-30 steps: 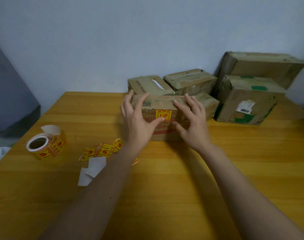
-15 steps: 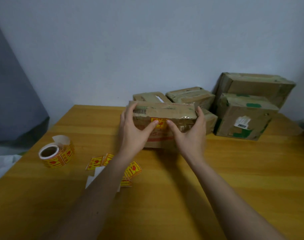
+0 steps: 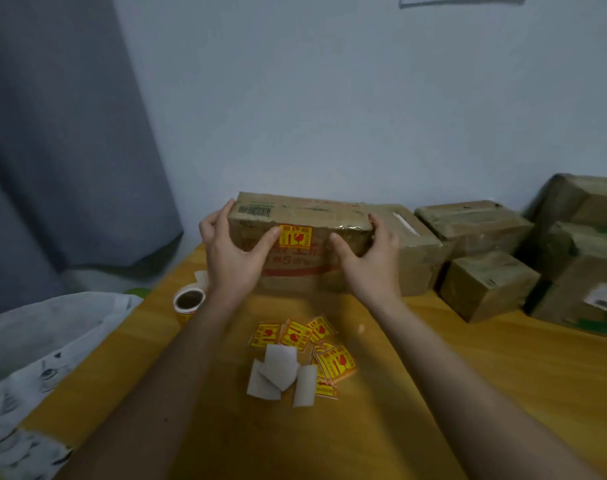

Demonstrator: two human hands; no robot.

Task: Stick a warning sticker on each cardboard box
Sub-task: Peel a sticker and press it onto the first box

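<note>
At the far left of the yellow wooden counter (image 3: 502, 393) stands a roll of yellow-and-red stickers (image 3: 188, 303). The left hand (image 3: 233, 256) grips the left end of a long brown cardboard box (image 3: 303, 233), thumb just beside the yellow-and-red warning sticker (image 3: 295, 235) on its front face. Nearer the person, loose yellow stickers (image 3: 296, 336) and white backing papers (image 3: 277, 370) lie scattered. The right hand (image 3: 371, 261) clasps the box's right end. Further right, other brown cardboard boxes (image 3: 487, 284) crowd along the wall.
</note>
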